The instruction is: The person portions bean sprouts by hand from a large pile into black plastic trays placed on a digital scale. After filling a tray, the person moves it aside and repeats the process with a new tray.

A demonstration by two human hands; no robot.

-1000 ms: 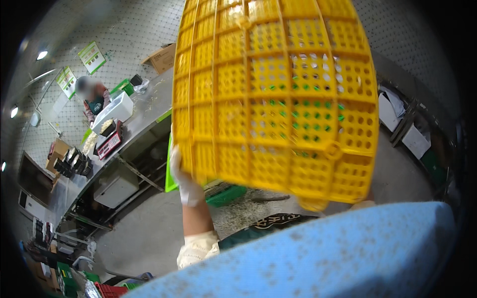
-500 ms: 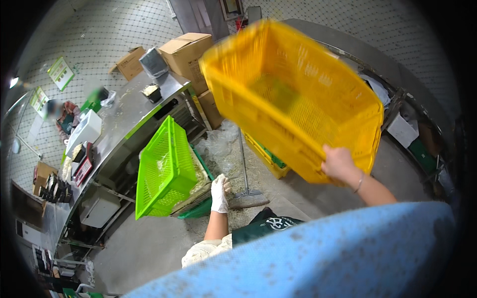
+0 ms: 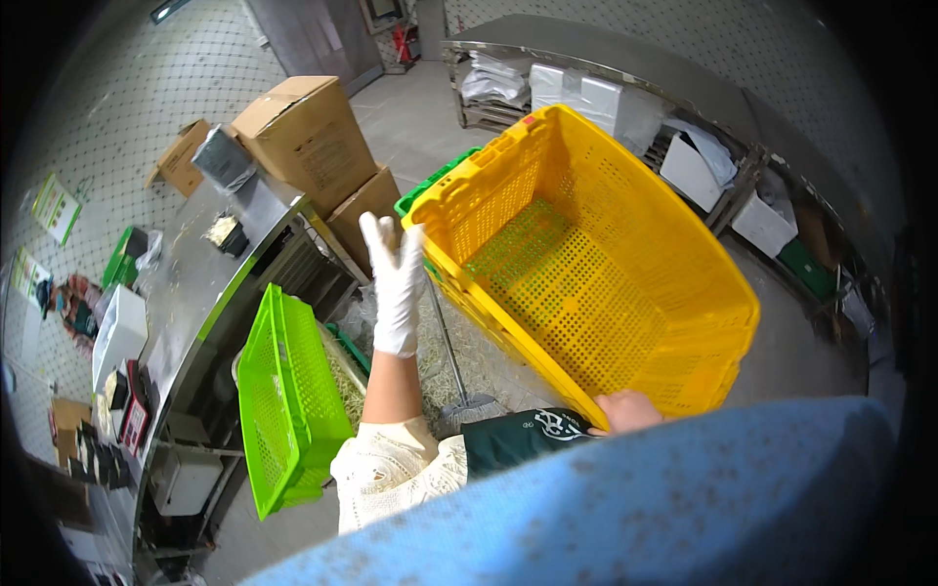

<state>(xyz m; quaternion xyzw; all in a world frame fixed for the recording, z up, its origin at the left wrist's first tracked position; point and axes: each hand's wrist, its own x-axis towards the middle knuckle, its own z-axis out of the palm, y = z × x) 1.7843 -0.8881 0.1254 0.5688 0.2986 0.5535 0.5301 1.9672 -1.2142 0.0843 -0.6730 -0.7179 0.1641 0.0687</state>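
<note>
A big yellow plastic crate [image 3: 674, 254] with a perforated floor fills the right middle. Its near rim is gripped by my right hand [image 3: 628, 411], which is bare and closed over the edge. My left hand [image 3: 397, 293], in a white glove, is raised beside the crate's left end with fingers spread. Whether its fingertips touch the rim I cannot tell. Nothing shows in that hand. The edge of a green crate [image 3: 440, 178] peeks out behind the yellow one, and green shows through the floor holes. To the left, a lime-green basket [image 3: 303, 391] stands tilted.
A steel worktable [image 3: 191, 293] runs along the left, holding a scale [image 3: 135, 405] and black tubs. Cardboard boxes [image 3: 308, 137] stand at its far end. A broom [image 3: 467, 405] rests on the littered floor. Another bench [image 3: 586, 59] curves along the back right. A person [image 3: 78, 308] is at far left.
The yellow crate has come down and is seen more upright. My left hand has left the area beside the lime-green basket, rising toward the yellow crate with its fingers now spread.
</note>
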